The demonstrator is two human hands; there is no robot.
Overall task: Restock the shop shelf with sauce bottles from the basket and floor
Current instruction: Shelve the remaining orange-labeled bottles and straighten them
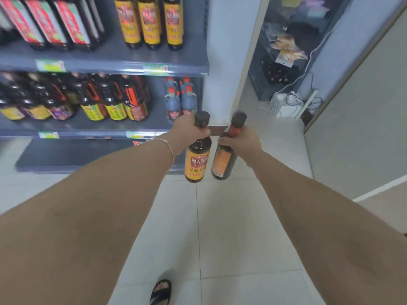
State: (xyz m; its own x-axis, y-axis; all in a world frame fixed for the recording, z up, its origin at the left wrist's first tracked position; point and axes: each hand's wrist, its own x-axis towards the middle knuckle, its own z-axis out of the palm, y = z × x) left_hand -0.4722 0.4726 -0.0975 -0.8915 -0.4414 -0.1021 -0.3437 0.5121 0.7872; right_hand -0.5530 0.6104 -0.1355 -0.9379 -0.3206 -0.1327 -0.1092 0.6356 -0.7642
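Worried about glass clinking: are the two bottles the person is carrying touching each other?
Cannot tell. In the head view the left bottle and right bottle hang side by side with only a thin sliver between them, too blurred to show contact or a gap.

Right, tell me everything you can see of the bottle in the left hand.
The left-hand bottle is dark, glossy and round-bodied, glass or plastic I cannot tell, holding near-black liquid. It has a dark cap and a yellow-orange front label with a red band of characters. It hangs roughly upright in the air above the tiled floor, gripped at the neck by the left hand, close beside the right hand's bottle; contact between them is unclear.
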